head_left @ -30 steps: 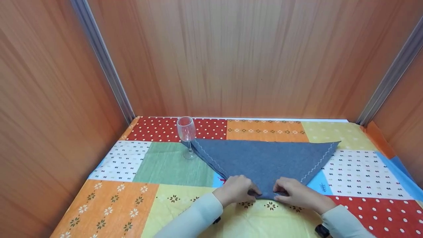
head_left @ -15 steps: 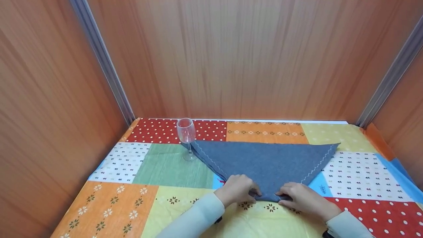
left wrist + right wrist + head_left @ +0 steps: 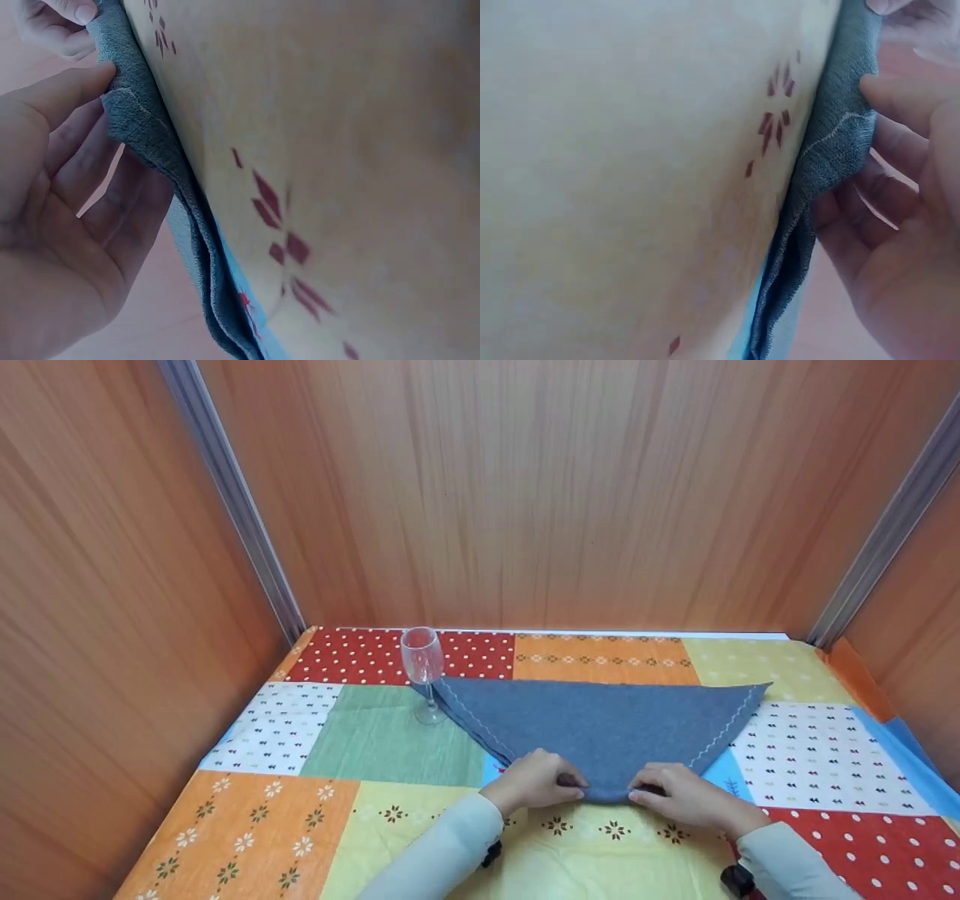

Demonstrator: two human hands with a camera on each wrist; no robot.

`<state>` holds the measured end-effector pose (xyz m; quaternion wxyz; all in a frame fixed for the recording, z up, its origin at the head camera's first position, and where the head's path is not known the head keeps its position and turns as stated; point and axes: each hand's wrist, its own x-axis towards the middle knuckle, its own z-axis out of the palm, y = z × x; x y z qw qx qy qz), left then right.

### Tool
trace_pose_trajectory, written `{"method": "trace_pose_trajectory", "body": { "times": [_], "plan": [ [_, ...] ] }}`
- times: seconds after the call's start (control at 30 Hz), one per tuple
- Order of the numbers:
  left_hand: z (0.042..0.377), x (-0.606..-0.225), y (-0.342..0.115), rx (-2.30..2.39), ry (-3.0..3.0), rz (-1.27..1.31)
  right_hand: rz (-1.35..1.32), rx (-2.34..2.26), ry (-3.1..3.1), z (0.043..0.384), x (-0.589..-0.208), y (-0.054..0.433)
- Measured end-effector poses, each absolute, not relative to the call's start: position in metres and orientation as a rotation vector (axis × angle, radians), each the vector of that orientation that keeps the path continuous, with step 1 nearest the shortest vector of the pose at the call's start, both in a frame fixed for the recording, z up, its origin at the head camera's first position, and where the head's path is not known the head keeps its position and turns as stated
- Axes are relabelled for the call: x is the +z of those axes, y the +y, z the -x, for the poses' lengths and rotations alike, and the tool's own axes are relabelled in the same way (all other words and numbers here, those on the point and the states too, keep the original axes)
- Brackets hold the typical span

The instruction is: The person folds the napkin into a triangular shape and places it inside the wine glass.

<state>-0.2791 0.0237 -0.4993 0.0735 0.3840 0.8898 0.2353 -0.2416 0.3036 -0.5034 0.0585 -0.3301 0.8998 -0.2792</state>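
A blue-grey cloth (image 3: 600, 720) lies folded, with its long straight edge at the back and its sides narrowing toward the person. Pale zigzag stitching runs along both slanted sides. My left hand (image 3: 534, 780) pinches the folded near edge on its left, thumb on the near side, fingers behind. At the right end of that short edge, my right hand (image 3: 686, 793) pinches it likewise. In the left wrist view, the thumb presses the rolled cloth (image 3: 139, 112); the right wrist view shows a stitched seam on the cloth (image 3: 832, 142) beside the thumb.
An upright, clear wine glass (image 3: 422, 660) stands by the cloth's back left corner. Beneath everything is a patchwork tablecloth (image 3: 390, 735). Wood-grain panels (image 3: 525, 495) enclose the table at the back and both sides.
The cloth's near edge has shifted slightly away from the person, with both hands on it. My right hand moved a little right and nearer, then back forward. The glass stayed put.
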Motion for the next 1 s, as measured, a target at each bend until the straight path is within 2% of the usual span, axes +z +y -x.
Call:
{"method": "trace_pose_trajectory", "body": {
  "times": [0.37,0.6,0.83,1.0],
  "plan": [
    [0.289,-0.499,0.026,0.94,2.567,-0.836,0.772,-1.018,2.583,0.256,-0.509,0.304],
    [0.292,-0.492,0.029,0.96,2.568,-0.656,0.764,-1.032,2.607,0.258,-0.504,0.3],
    [0.293,-0.493,0.033,0.896,2.592,-0.629,0.816,-0.874,2.749,0.261,-0.508,0.295],
    [0.291,-0.495,0.033,0.864,2.597,-0.658,0.844,-0.929,2.705,0.259,-0.51,0.297]
  ]
}}
